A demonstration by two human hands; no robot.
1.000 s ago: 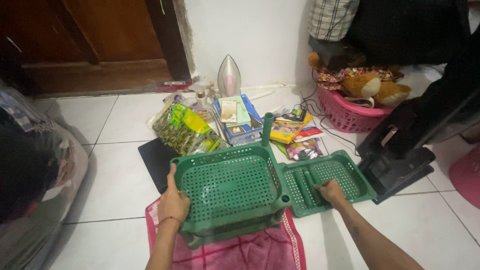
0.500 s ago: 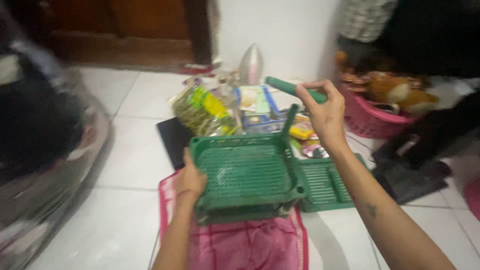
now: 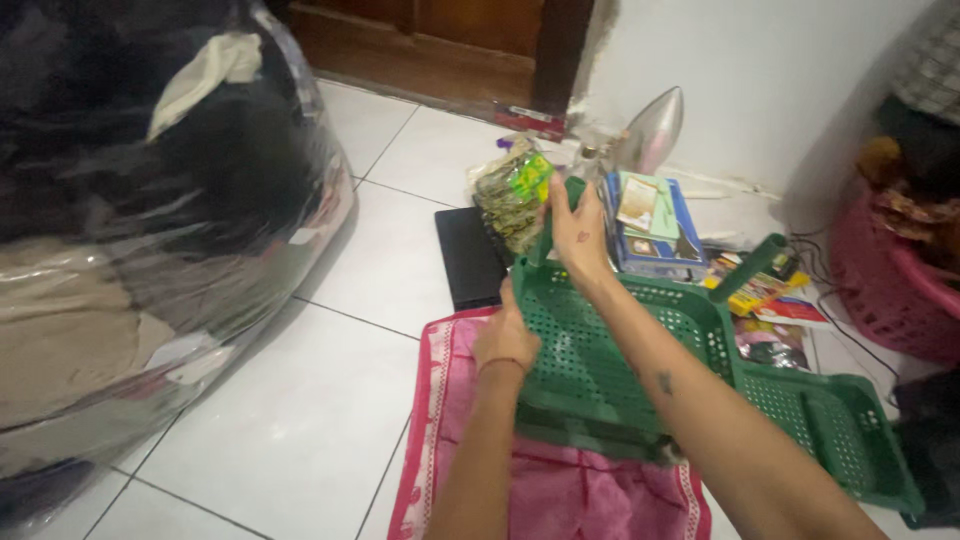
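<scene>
Gripping the green perforated tray [image 3: 610, 350] — left hand [image 3: 506, 338] clamped on its near-left edge, right hand [image 3: 578, 228] closed around its far-left corner post — above the pink cloth [image 3: 560, 490] on the tiled floor [image 3: 300, 420].

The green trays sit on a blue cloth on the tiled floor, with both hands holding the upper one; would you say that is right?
Not quite: the cloth is pink, not blue, as the head view shows. The rest holds: the green trays sit on it on the tiled floor, the left hand gripping the upper tray's near left edge and the right hand its far corner post.
</scene>
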